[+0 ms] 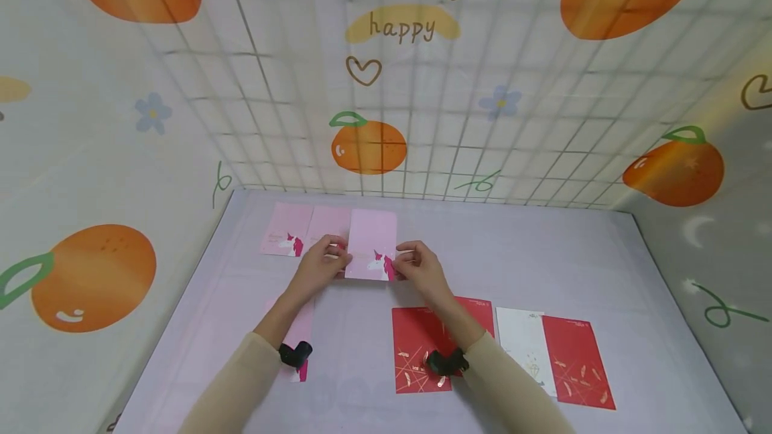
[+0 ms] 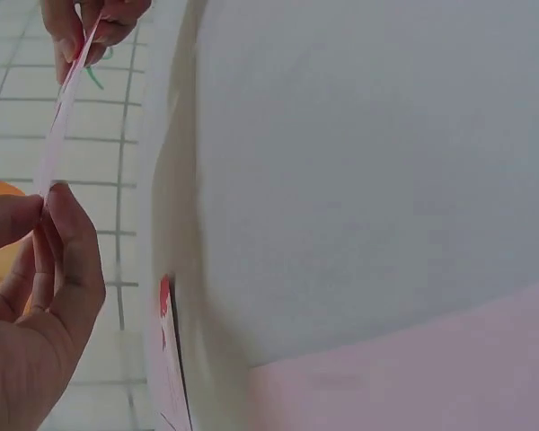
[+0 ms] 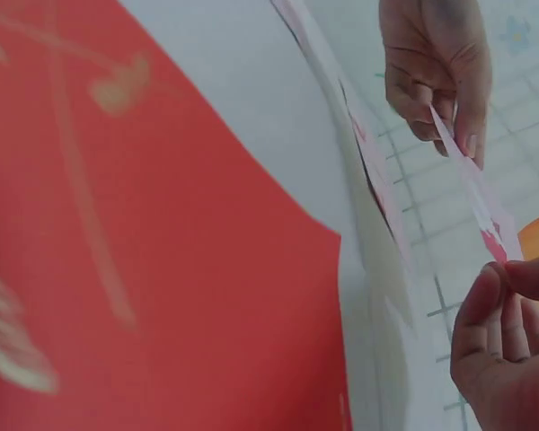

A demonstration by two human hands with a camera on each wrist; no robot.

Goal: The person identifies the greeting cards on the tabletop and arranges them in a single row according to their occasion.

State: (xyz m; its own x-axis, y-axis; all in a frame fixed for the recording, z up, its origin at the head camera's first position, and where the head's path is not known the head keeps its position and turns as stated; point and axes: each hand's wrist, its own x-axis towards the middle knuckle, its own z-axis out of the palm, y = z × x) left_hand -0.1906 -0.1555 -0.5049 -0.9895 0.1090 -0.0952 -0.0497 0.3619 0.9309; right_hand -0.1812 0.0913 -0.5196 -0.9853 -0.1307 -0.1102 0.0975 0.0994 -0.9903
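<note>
A pink card with a white unicorn (image 1: 372,240) is held up over the table between both hands. The left hand (image 1: 321,263) pinches its left edge between thumb and fingers; the left wrist view shows this pinch on the card (image 2: 59,135) seen nearly edge-on. At the opposite edge, near the unicorn's magenta mane, the right hand (image 1: 422,270) grips the card with thumb and fingertips, as the right wrist view also shows on the card (image 3: 476,197). Behind the left hand lies another pink card (image 1: 328,221), partly covered by the held one.
A pink unicorn card (image 1: 286,228) lies at the back left. Under the left forearm is a partly hidden pink card (image 1: 303,327). Red cards (image 1: 416,333) lie beneath the right forearm, with a white card (image 1: 523,340) and another red card (image 1: 579,360) farther right.
</note>
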